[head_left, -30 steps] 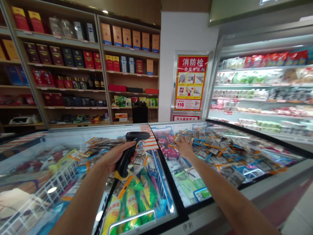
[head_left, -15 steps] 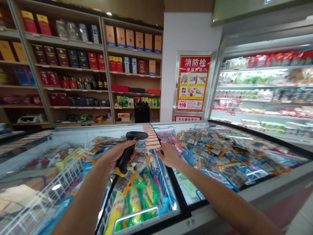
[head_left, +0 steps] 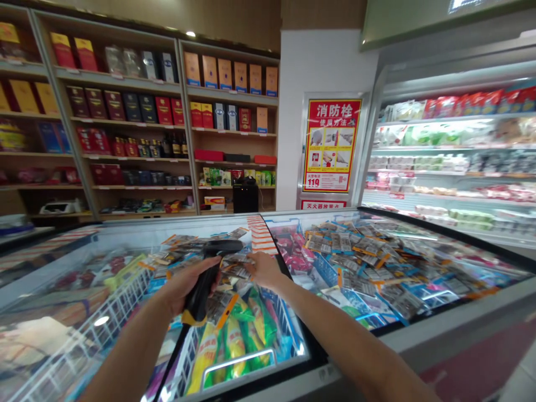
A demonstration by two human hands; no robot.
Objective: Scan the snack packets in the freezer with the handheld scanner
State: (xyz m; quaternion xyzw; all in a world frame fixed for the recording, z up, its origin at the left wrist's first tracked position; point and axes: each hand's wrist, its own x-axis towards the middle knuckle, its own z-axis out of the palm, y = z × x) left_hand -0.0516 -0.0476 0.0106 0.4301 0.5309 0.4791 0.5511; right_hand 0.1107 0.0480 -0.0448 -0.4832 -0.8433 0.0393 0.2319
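My left hand (head_left: 184, 285) is wrapped round the grip of a black barcode scanner (head_left: 203, 287) with a yellow end and a cord running down. Its head points right, over small grey packets lying on the freezer's glass. My right hand (head_left: 266, 271) reaches in from the right, fingers bent and pressed at the edge of one small packet (head_left: 238, 267) in front of the scanner head. Its fingertips are partly hidden. Another grey packet with an orange edge (head_left: 221, 307) lies nearer me. Under the glass are yellow-green bags (head_left: 234, 346) in a wire basket.
Many grey packets (head_left: 372, 251) are spread over the right freezer glass. A black frame bar (head_left: 307, 335) divides the two freezers, with an orange-striped paper strip (head_left: 262, 234) beside it. Behind stand bottle-box shelves (head_left: 228, 97), a red fire-hydrant poster (head_left: 331, 145) and a lit open cooler (head_left: 452, 162).
My right hand has moved left, from the black frame bar beside the striped strip to the packets by the scanner. The scanner has shifted slightly left and down in my left hand.
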